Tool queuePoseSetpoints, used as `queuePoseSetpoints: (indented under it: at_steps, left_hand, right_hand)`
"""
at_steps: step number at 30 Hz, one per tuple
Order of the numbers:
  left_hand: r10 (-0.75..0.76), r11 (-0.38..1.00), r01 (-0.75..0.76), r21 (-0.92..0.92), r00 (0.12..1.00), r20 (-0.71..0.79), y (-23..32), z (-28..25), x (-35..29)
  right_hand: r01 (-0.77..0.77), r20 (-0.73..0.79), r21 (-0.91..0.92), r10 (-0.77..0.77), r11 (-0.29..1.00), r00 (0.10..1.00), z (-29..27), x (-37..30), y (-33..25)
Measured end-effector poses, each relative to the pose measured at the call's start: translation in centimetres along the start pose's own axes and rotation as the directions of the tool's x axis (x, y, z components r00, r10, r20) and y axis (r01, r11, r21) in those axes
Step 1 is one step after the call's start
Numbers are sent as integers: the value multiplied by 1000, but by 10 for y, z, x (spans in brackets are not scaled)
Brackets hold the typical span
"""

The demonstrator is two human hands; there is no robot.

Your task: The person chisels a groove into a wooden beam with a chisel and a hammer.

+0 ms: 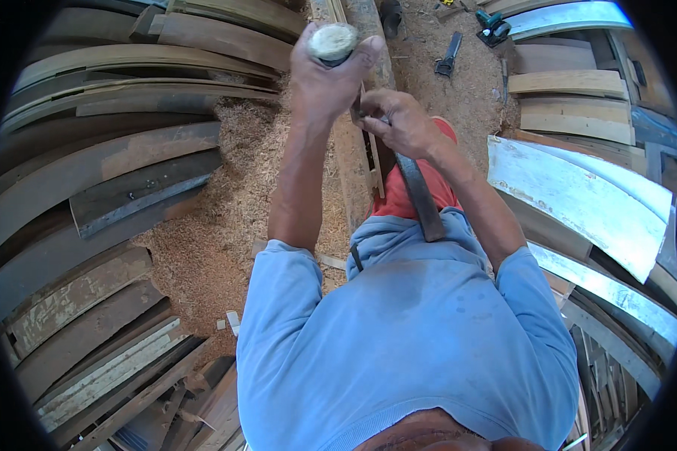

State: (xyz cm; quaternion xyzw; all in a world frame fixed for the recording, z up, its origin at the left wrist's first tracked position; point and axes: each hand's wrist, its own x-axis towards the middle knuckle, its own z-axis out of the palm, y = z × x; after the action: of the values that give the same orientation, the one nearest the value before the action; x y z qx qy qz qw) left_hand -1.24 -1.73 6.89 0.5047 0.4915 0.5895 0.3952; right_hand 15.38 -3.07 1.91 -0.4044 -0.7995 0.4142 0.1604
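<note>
The left hand (327, 84) is clenched round a handle with a pale round top (333, 42); its shaft below the fingers is hidden by the hand. The right hand (408, 126) sits just beside and below it, fingers curled inward at a narrow dark edge. Whether they grip this edge cannot be told. A dark bar (421, 201) runs from under the right hand's fingers toward the lap; its upper end is concealed, and a firm hold on it cannot be confirmed.

Beneath the fingers, a long plank (351, 177) continues beyond the upper border, partly covered by the hands and the red trousers (399, 184). Marks on the pale panel (579, 199), well to the right of the fingers, are too small to make out as writing.

Open floor (241, 161) strewn with shavings lies left of the fingers, bounded by stacked boards (128, 154). Farther right and ahead, the floor carries a dark hand tool (447, 56) and a green power tool (493, 30), both well apart from the fingers.
</note>
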Motion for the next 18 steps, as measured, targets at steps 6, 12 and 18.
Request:
queuePoseSetpoints:
  at_steps: [6, 12, 18]
  left_hand:
    - [-241, 955, 244, -166, 970, 41, -32, 20, -26]
    - [-85, 990, 70, -119, 989, -122, -77, 29, -7]
    - [96, 993, -88, 85, 990, -99, -51, 20, 20]
  right_hand:
    - [-84, 161, -58, 92, 995, 983, 31, -31, 32]
    - [-86, 130, -198, 114, 976, 985, 28, -13, 35]
    - [-10, -27, -108, 7, 994, 1000, 22, 13, 31]
